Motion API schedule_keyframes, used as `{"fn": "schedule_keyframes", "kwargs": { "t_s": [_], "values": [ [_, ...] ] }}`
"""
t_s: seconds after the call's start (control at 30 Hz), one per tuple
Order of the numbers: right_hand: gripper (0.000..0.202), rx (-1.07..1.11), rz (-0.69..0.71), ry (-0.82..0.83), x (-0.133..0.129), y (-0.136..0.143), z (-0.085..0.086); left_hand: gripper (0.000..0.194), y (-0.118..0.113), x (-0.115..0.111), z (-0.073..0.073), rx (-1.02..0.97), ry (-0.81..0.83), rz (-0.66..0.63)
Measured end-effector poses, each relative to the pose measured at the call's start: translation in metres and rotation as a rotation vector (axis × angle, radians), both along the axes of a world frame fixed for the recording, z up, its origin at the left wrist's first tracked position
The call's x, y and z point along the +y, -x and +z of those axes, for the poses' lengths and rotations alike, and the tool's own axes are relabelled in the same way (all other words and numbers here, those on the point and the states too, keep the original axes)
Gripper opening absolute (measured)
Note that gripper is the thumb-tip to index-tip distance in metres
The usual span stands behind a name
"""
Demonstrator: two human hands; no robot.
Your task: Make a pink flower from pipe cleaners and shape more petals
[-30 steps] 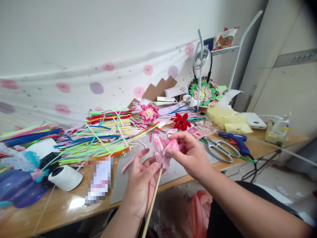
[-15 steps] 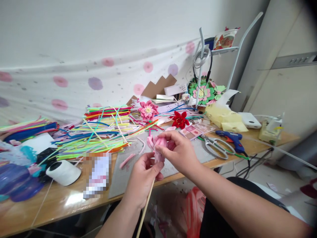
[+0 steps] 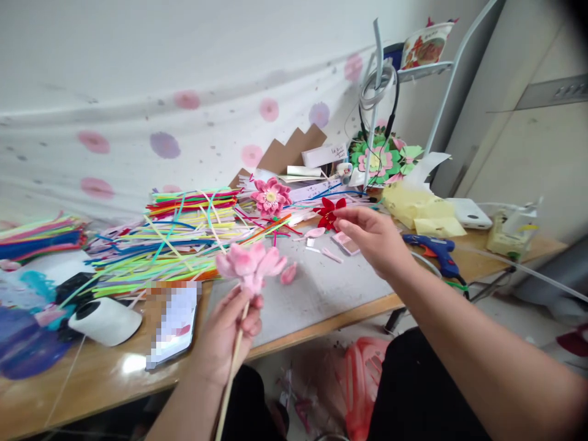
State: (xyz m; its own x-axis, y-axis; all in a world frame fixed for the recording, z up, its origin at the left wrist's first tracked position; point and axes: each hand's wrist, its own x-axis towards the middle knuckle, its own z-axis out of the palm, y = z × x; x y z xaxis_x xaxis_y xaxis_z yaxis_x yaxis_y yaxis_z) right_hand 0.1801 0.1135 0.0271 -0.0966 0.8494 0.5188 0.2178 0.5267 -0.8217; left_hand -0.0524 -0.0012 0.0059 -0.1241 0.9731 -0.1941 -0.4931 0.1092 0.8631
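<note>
My left hand (image 3: 232, 321) is closed round the base of a pink flower (image 3: 248, 262) on a thin wooden stick (image 3: 234, 361). The bloom faces up and away, its petals spread, while the stick slants down towards me. My right hand (image 3: 376, 239) reaches over the back of the grey mat (image 3: 294, 312), palm down, fingers stretched out, with nothing visible in them. Its fingertips overlap the edge of a red flower (image 3: 329, 212) in view; whether they touch it I cannot tell. A loose pink petal (image 3: 288, 274) is by the held bloom, and another pale pink petal (image 3: 315, 233) lies farther back.
Bundles of coloured pipe cleaners (image 3: 184, 233) cover the back left. A thread cone (image 3: 108, 320) and a phone (image 3: 179, 324) stand left of the mat. On the right are a blue glue gun (image 3: 436, 250) and yellow paper (image 3: 416, 208). Another pink flower (image 3: 271, 197) lies behind.
My right hand has let go of the pink flower and moved right and away, towards the red flower. My left hand has shifted left with the bloom, now in full view.
</note>
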Motion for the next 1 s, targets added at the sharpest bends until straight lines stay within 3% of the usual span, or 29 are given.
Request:
{"fn": "schedule_keyframes", "kwargs": {
  "t_s": [0.13, 0.33, 0.6, 0.8, 1.0],
  "values": [
    [0.02, -0.597, -0.086, 0.106, 0.029, -0.023, -0.022, 0.019, 0.023, 0.0, 0.005, -0.073, -0.039, -0.013],
    [0.02, -0.877, -0.018, 0.071, 0.042, -0.013, -0.042, 0.019, 0.037, 0.004, 0.001, -0.191, -0.059, -0.015],
    [0.022, -1.039, 0.116, -0.01, 0.049, 0.02, -0.054, 0.017, 0.052, 0.012, -0.003, -0.288, -0.043, 0.03],
    [0.023, -1.071, 0.033, 0.024, 0.055, 0.025, -0.053, 0.013, 0.066, 0.018, 0.001, -0.27, -0.061, 0.051],
    [0.023, -1.087, 0.027, 0.021, 0.041, 0.039, -0.051, 0.02, 0.073, 0.025, -0.002, -0.292, 0.0, 0.043]
  ]
}}
